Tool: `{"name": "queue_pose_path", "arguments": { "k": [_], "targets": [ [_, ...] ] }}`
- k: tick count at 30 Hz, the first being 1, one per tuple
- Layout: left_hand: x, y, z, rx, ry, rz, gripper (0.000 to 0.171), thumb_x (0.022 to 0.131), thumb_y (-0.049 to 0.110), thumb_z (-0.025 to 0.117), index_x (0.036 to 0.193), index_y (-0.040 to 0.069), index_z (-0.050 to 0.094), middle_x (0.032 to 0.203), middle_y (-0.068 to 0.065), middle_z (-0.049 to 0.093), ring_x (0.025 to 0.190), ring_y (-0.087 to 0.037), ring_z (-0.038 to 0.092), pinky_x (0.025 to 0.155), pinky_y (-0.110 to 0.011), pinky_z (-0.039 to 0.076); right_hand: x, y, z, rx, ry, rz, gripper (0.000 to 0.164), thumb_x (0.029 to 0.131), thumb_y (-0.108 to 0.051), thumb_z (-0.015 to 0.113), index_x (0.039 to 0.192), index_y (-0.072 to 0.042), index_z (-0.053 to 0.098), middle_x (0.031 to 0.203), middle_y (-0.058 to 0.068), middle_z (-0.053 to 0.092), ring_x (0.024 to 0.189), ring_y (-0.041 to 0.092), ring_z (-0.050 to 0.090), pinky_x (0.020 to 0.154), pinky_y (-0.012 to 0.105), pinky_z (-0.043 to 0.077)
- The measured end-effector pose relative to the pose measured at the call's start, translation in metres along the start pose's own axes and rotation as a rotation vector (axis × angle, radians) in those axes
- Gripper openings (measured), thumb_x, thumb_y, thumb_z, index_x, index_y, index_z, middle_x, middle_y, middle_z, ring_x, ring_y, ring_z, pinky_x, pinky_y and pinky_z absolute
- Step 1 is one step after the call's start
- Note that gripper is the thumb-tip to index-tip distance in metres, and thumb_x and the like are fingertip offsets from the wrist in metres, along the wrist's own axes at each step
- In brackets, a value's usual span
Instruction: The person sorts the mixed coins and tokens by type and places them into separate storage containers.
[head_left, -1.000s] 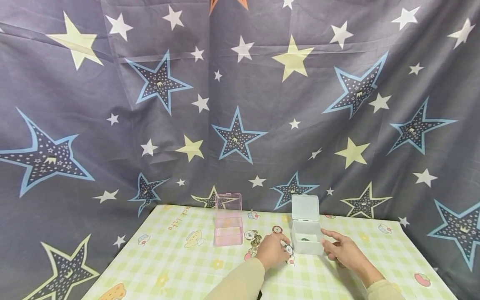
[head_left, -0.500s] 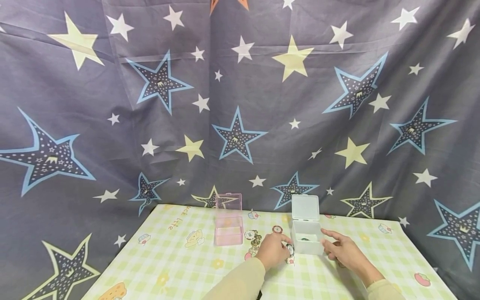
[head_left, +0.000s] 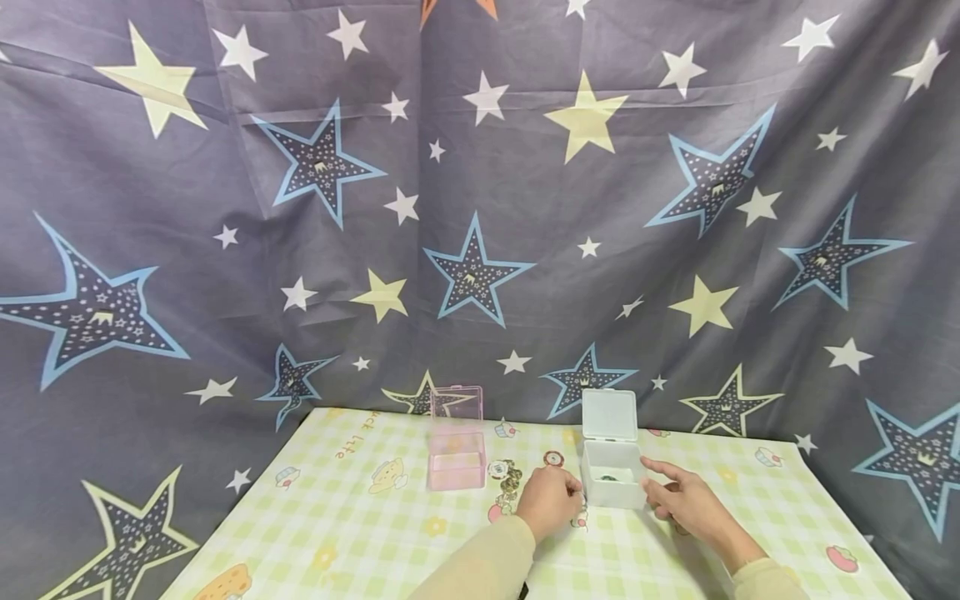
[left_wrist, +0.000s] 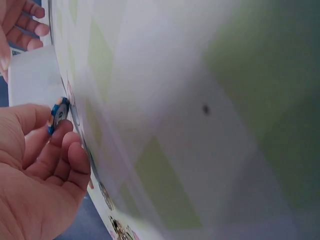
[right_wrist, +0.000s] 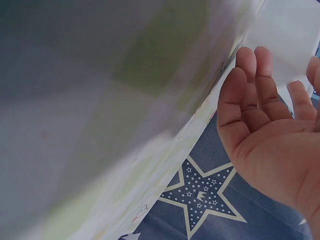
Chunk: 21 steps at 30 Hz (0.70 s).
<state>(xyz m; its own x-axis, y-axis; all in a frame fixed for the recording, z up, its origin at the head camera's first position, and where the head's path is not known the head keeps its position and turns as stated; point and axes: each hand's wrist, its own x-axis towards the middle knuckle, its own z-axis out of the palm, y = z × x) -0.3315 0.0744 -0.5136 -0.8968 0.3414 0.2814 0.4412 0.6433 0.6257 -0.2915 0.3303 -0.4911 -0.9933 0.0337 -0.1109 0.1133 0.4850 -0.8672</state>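
My left hand (head_left: pixel 550 500) is just left of the white box and pinches a poker chip (left_wrist: pixel 60 115) with a blue-and-orange edge between thumb and fingers. The chip is on edge, close over the cloth; in the head view the hand mostly hides it. The white box (head_left: pixel 613 493) stands with its lid up, and a dark green-edged chip lies inside. My right hand (head_left: pixel 686 497) is at the box's right side, fingers loosely bent, fingertips right at the wall. A red-edged chip (head_left: pixel 553 459) lies on the cloth behind my left hand.
A see-through pink box (head_left: pixel 457 473) with its lid up stands to the left. Between it and my left hand lie a pale chip (head_left: pixel 498 471) and several gold-coloured round pieces (head_left: pixel 512 482). A starry curtain (head_left: pixel 480 183) hangs behind the checked tablecloth (head_left: pixel 285 525).
The chip that lay at my left fingertips is now pinched up from the cloth, and the left fingers have drawn together. My right hand and the boxes have stayed in place.
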Motion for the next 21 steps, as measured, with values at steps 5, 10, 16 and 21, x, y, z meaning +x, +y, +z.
{"name": "queue_pose_path", "arguments": {
  "k": [5, 10, 16, 21],
  "targets": [
    [0.0, 0.0, -0.001, -0.01, 0.022, -0.034, 0.011, 0.088, 0.008, 0.082, 0.096, 0.015, 0.086, 0.084, 0.005, 0.08, 0.074, -0.006, 0.066, 0.071, -0.024, 0.055, 0.0, -0.002, 0.001, 0.004, 0.001, 0.003, 0.066, 0.106, -0.036, 0.068, 0.162, -0.01, 0.045, 0.091, 0.009, 0.073, 0.06, 0.013, 0.049, 0.048, 0.025, 0.036],
    [-0.001, -0.004, -0.006, -0.056, 0.033, -0.033, 0.014, 0.085, 0.005, 0.083, 0.097, 0.012, 0.084, 0.082, 0.002, 0.076, 0.071, -0.006, 0.063, 0.071, -0.024, 0.054, -0.001, -0.004, 0.002, -0.002, 0.0, -0.019, 0.067, 0.107, -0.037, 0.067, 0.162, -0.006, 0.044, 0.089, 0.007, 0.072, 0.059, 0.013, 0.046, 0.048, 0.026, 0.036],
    [-0.001, -0.006, -0.013, -0.167, 0.006, -0.055, 0.018, 0.084, -0.001, 0.08, 0.099, 0.008, 0.083, 0.082, -0.001, 0.075, 0.07, -0.005, 0.059, 0.069, -0.024, 0.052, -0.002, -0.004, 0.002, 0.006, -0.001, -0.001, 0.069, 0.106, -0.039, 0.068, 0.163, -0.008, 0.044, 0.09, 0.009, 0.073, 0.058, 0.012, 0.045, 0.048, 0.025, 0.036],
    [0.001, -0.006, -0.015, -0.267, 0.003, -0.091, 0.019, 0.083, -0.001, 0.077, 0.098, 0.007, 0.083, 0.077, 0.002, 0.073, 0.067, -0.002, 0.056, 0.065, -0.021, 0.05, -0.003, -0.003, 0.002, 0.005, 0.002, 0.003, 0.071, 0.105, -0.042, 0.068, 0.163, -0.008, 0.044, 0.09, 0.009, 0.073, 0.058, 0.013, 0.044, 0.049, 0.026, 0.036]
  ]
}}
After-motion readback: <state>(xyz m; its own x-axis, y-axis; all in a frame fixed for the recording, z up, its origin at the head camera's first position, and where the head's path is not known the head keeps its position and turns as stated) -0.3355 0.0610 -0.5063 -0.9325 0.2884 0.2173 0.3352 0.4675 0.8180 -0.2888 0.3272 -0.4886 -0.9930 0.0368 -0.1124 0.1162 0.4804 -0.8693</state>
